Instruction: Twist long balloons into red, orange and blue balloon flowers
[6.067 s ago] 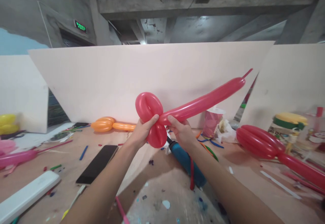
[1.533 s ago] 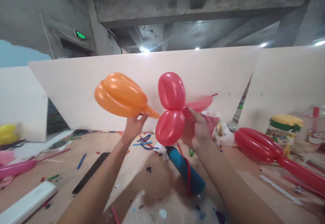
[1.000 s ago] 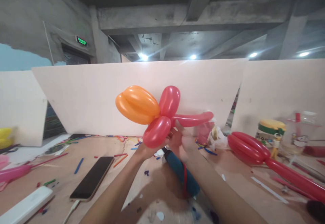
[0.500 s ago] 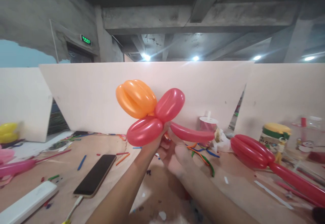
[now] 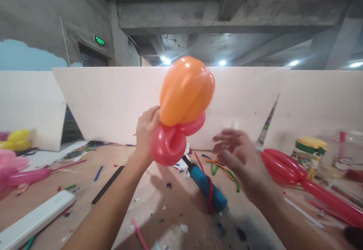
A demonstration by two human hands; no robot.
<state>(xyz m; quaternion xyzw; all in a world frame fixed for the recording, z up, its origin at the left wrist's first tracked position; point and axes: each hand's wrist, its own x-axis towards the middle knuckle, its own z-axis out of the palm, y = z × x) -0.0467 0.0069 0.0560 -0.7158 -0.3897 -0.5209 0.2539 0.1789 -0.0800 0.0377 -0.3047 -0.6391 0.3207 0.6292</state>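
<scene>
My left hand (image 5: 148, 129) is closed on a twisted balloon piece, its fingers mostly hidden behind it. Orange balloon loops (image 5: 187, 91) form the upper part, and pink-red balloon loops (image 5: 169, 146) sit below them. To the right, my right hand (image 5: 236, 149) is raised off the table, empty and slightly blurred, with its fingers bent and apart. Between my forearms a blue hand pump (image 5: 208, 187) with a black nozzle lies on the table. A limp red balloon (image 5: 210, 195) lies across the pump.
Uninflated balloons (image 5: 224, 168) lie behind the pump. On the right are an inflated red balloon shape (image 5: 283, 168) and a yellow-lidded jar (image 5: 310, 148). A white bar (image 5: 36, 219), a dark phone (image 5: 109, 184) and pink balloons (image 5: 25, 176) are on the left. White panels (image 5: 107, 106) stand behind.
The balloon piece has turned and risen, its orange part now on top. My right hand has let go and moved right. The blue pump has come into sight.
</scene>
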